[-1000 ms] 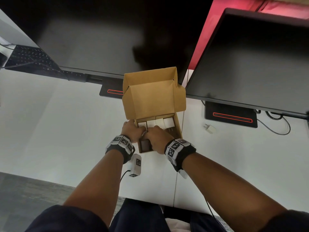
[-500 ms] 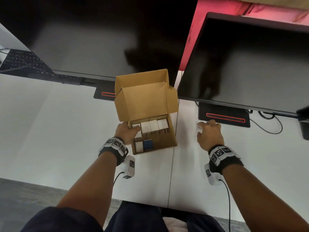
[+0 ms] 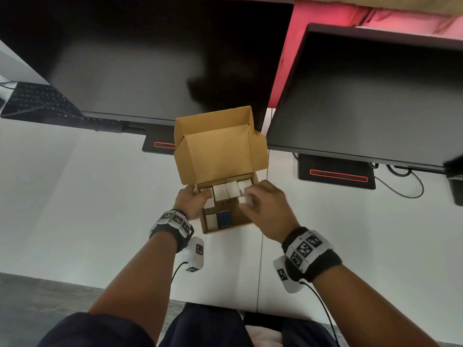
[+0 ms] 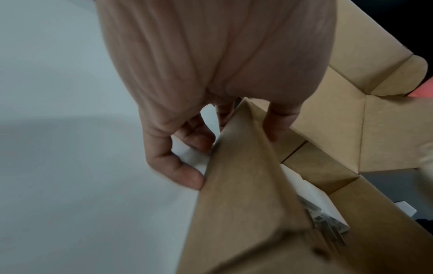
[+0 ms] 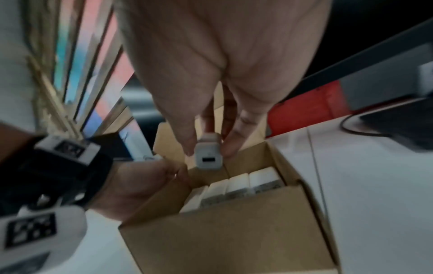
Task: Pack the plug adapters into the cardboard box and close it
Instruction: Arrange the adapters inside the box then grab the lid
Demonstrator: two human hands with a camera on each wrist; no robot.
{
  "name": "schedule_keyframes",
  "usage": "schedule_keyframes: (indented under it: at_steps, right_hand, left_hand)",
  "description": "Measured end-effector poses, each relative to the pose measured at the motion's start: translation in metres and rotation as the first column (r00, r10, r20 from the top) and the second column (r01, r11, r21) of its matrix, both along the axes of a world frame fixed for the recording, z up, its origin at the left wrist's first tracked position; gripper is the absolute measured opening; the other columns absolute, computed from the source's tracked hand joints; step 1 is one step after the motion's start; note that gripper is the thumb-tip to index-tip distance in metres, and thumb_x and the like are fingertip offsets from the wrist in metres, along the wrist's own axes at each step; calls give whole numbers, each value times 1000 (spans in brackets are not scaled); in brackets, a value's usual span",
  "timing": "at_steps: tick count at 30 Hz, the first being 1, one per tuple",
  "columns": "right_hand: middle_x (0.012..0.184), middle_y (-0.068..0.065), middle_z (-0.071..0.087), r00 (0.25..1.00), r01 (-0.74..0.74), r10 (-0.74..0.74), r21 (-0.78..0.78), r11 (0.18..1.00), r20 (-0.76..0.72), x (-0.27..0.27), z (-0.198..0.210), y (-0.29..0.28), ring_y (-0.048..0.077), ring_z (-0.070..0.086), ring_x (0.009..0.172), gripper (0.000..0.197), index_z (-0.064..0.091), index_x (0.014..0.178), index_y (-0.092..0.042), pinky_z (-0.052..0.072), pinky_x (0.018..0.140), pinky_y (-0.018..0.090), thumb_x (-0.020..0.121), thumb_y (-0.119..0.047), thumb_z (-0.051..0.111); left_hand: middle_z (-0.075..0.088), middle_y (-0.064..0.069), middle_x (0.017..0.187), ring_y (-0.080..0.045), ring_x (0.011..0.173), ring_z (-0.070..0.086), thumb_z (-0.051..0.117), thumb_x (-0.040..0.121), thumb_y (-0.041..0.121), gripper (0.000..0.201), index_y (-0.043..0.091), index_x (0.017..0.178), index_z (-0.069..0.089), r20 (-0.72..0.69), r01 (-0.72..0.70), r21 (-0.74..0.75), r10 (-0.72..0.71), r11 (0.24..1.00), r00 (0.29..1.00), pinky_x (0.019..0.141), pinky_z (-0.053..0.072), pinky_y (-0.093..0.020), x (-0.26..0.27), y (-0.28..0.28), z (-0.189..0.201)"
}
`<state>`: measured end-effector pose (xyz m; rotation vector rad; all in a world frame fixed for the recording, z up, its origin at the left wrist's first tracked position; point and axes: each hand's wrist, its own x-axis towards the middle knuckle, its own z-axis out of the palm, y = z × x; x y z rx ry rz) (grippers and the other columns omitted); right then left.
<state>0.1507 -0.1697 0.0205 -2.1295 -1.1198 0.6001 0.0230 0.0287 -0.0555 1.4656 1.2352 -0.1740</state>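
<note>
I see the cardboard box [image 3: 226, 222] open on the desk [image 3: 75, 196], my left hand [image 3: 191, 202] still gripping its left wall. My right hand [image 3: 266, 205], out by the monitor base half a second ago, is back over the box, pinching a white adapter [image 5: 208, 156] above the packed row of adapters [image 3: 231, 190].

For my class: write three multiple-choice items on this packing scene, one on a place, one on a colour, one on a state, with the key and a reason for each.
1. Where is the left hand?
A. on the cardboard box's left wall
B. on the keyboard
C. in a lap

2. What colour is the adapter held by the right hand?
A. red
B. white
C. green

3. The lid of the cardboard box is:
A. taped shut
B. torn off
C. standing open

Key: 1 A, its fingers touch that wall; 2 B, the right wrist view shows it white; 3 C, the lid stands upright behind the compartments.
</note>
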Motion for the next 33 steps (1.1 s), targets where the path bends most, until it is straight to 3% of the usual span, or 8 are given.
schedule_keyframes:
  at_steps: [3,10,14,18,21,26,30,33]
  right_hand:
    - [102,0,53,993,-100,112,-262,960,30,-14,-14,23,17,53,90,13,54,92,-21,49,82,29,92,-26,66]
    - [111,12,66,972,-138,216,-530,837,89,-20,-43,47,30,68,100,27,70,107,-9,58,89,40,89,-27,74]
    - [99,9,72,987,-117,155,-529,841,28,-19,-45,46,27,70,92,28,75,100,-10,59,88,40,85,-33,77]
    - [90,5,71,996,-89,88,-480,873,-26,-18,-46,39,21,67,85,29,75,96,-10,59,85,38,86,-38,75]
    - [91,3,65,998,-57,63,-364,930,4,-13,-37,32,19,62,84,25,71,95,-13,55,80,33,87,-36,74]
    - [86,-5,61,931,324,-314,-28,946,186,12,-23,18,8,59,71,10,66,90,-19,52,67,21,90,-29,68]
    - [117,2,63,789,584,-565,11,811,-242,37,-7,19,17,63,98,28,59,116,-17,48,75,19,92,-29,68]
    - [133,3,59,657,577,-462,3,817,-596,47,1,30,25,59,120,25,59,112,-36,48,104,46,89,-47,59]
  left_hand:
    - [73,-6,102,-36,102,72,68,74,44,32,33,105,66,21,-11,-42,11,999,1000,97,63,-58,-3,1,-2]
    - [69,-1,91,-20,80,67,61,99,22,28,21,126,63,109,-80,-136,95,987,990,67,53,-30,-7,-3,10]
    - [63,-1,86,-17,71,62,60,99,21,28,17,126,64,114,-74,-154,93,985,989,56,51,-26,-6,0,14]
    - [65,-8,116,-26,97,66,61,98,22,32,19,130,63,116,-55,-135,71,989,991,71,56,-35,-7,-1,16]
    - [66,-10,116,-22,92,67,60,100,21,34,20,134,60,133,-55,-144,75,988,988,74,55,-35,-8,-2,19]
    - [66,-8,109,-21,103,62,57,76,12,70,31,144,57,192,-55,-338,126,939,973,86,53,-43,-30,9,26]
    - [67,-8,111,-27,111,59,40,83,-11,53,20,111,72,191,-226,-231,272,946,943,98,52,-49,-44,23,40]
    - [73,-8,117,-29,119,63,40,91,-9,47,21,95,76,264,-344,-147,372,927,890,105,52,-51,-37,27,61]
